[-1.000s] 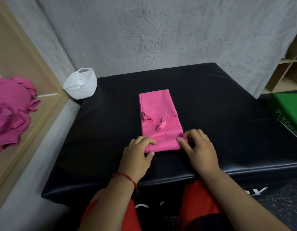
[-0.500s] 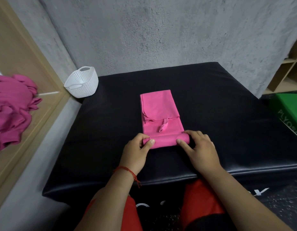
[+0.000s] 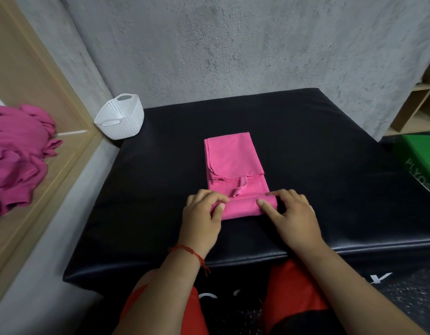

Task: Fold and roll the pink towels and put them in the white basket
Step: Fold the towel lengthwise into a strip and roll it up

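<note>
Roll of pink towel [image 3: 233,160] has thickened, left hand [image 3: 201,215] and right hand [image 3: 293,216] pinching its ends.

Rolled up since 1 s ago: near edge of pink towel [image 3: 233,160], now a fuller roll [image 3: 243,208] | moved forward with it: left hand [image 3: 201,221], right hand [image 3: 293,218] | shortened: flat stretch before loop [image 3: 241,188]
</note>
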Available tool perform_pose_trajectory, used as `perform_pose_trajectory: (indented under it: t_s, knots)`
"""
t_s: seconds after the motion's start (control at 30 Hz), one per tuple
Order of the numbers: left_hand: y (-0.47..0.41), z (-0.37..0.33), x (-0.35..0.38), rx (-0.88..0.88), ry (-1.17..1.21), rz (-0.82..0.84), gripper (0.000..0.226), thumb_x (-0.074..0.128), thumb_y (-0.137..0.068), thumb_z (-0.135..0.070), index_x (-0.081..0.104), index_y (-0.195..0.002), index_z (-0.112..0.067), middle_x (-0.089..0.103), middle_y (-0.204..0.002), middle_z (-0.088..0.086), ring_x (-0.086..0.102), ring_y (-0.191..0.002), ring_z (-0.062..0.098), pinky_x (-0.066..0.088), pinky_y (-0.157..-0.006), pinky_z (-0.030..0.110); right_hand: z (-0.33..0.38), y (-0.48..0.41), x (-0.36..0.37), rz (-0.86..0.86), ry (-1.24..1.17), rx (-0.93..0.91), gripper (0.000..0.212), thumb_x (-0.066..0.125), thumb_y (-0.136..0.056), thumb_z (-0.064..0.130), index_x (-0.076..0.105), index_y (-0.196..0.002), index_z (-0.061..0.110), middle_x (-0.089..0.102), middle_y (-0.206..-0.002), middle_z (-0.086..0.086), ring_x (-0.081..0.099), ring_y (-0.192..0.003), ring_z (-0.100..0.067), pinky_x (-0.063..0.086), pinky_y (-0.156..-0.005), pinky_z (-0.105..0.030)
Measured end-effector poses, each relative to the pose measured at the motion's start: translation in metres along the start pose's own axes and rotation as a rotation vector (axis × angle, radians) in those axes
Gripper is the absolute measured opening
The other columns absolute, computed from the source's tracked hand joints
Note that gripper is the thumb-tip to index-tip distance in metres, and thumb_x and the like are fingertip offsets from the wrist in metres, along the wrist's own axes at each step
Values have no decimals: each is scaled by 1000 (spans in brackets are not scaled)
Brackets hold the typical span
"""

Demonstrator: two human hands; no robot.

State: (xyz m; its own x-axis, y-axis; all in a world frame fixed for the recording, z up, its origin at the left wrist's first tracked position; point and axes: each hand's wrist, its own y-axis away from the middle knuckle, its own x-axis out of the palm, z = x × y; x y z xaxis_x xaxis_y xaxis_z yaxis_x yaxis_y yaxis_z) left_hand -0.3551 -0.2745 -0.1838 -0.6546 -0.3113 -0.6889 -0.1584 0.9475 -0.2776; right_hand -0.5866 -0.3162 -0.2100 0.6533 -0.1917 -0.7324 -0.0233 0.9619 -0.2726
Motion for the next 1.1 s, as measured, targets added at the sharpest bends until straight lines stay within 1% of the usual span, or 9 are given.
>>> perform_pose_trajectory:
  t_s: [0.1, 0.3, 0.43, 0.57, 0.73, 0.83, 0.93, 1.03, 1.1]
  knots:
    - [4, -6, -1, 74, -87, 15, 27, 62, -95, -15, 69, -101, -40, 58, -106, -24, 48, -103, 7, 45, -94, 37, 1, -3, 1, 11, -4, 18, 46, 54, -89, 79, 67, -105, 38, 57, -96, 16, 52, -95, -15, 47, -88, -44]
    - [9, -4, -7, 84, -205, 133, 39, 74, -89, -34, 59, -124, -45, 52, -120, -26, 46, -121, 6, 38, -104, 35, 7, -9, 2, 6, -81, 109, 40, 65, -86, 75, 63, -105, 40, 60, -99, 18, 54, -100, -14, 48, -92, -46]
    - [1, -2, -2, 59, -170, 99, 31, 69, -95, -35, 63, -124, -43, 57, -118, -25, 50, -117, 7, 42, -104, 40, 14, -11, 6, -69, -162, 49, 30, 74, -88, 60, 60, -106, 40, 56, -106, 19, 57, -99, -12, 51, -89, -46]
    - [-6, 5, -2, 25, -102, 132, 31, 68, -95, -37, 65, -125, -42, 60, -118, -23, 54, -113, 8, 46, -103, 42, 12, -9, 10, -57, -154, -63, 12, 68, -97, 50, 66, -101, 38, 56, -105, 19, 54, -94, -11, 51, -86, -46]
    - [-16, 0, -9, -68, -35, 205, 25, 59, -98, -40, 68, -122, -39, 66, -112, -21, 57, -109, 6, 48, -101, 34, 12, -11, 19, -56, -8, -47, 16, 57, -103, 51, 64, -103, 36, 59, -107, 15, 55, -95, -17, 45, -82, -44]
    - [-41, 0, -18, -97, 4, 165, 15, 60, -100, -32, 73, -108, -33, 71, -98, -20, 65, -92, -1, 56, -90, 32, 12, -12, 26, -83, 119, -71, 17, 53, -106, 49, 61, -105, 34, 61, -107, 9, 55, -91, -23, 42, -74, -42]
    - [-76, -2, -22, 130, -267, 136, 16, 67, -95, -27, 68, -110, -32, 63, -107, -17, 57, -102, 6, 54, -94, 38, 15, -12, 28, -105, 196, -78, 17, 51, -107, 46, 59, -105, 31, 61, -105, 4, 54, -89, -26, 40, -72, -41]
    - [-107, -11, -16, 370, -600, 364, 41, 69, -93, -37, 59, -132, -32, 56, -131, -12, 47, -125, 14, 41, -109, 41, 18, -10, 28, -93, 224, -73, 22, 46, -108, 47, 60, -106, 30, 60, -106, 4, 53, -90, -25, 42, -74, -43]
    - [-125, -18, -10, 426, -764, 476, 44, 65, -94, -45, 58, -134, -28, 57, -130, -7, 51, -123, 18, 41, -108, 42, 18, -10, 26, -85, 233, -66, 24, 44, -108, 48, 60, -107, 30, 59, -106, 4, 53, -90, -25, 42, -75, -43]
